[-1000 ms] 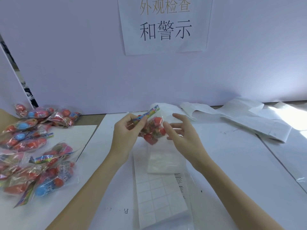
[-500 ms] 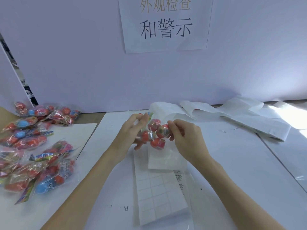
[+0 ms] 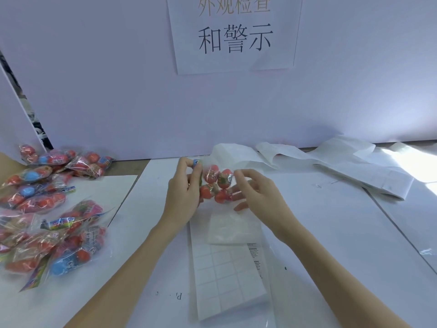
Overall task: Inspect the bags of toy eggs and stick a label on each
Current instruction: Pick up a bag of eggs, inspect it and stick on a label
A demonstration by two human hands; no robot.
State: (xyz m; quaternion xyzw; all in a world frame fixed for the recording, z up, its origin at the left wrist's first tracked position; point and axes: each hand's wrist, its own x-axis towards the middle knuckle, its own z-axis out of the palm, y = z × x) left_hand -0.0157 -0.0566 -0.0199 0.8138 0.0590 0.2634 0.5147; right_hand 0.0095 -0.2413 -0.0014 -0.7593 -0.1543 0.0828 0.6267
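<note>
Above the middle of the white table I hold a clear bag of red toy eggs [image 3: 216,184] between both hands. My left hand [image 3: 183,190] pinches its colourful header end at the left. My right hand [image 3: 254,194] pinches the bag's right edge with thumb and forefinger, its other fingers spread under the eggs. Below the bag lies a white label sheet [image 3: 227,275] with a grid of peeled squares and a few printed warning labels along its right side.
A pile of several more egg bags [image 3: 49,216] covers the table's left side. Used white backing sheets [image 3: 331,166] lie crumpled along the back right. A white wall with a paper sign [image 3: 234,34] stands close behind the table.
The bag has turned from hanging by its header to lying sideways between both hands. My right hand went from open beside it to pinching its right edge.
</note>
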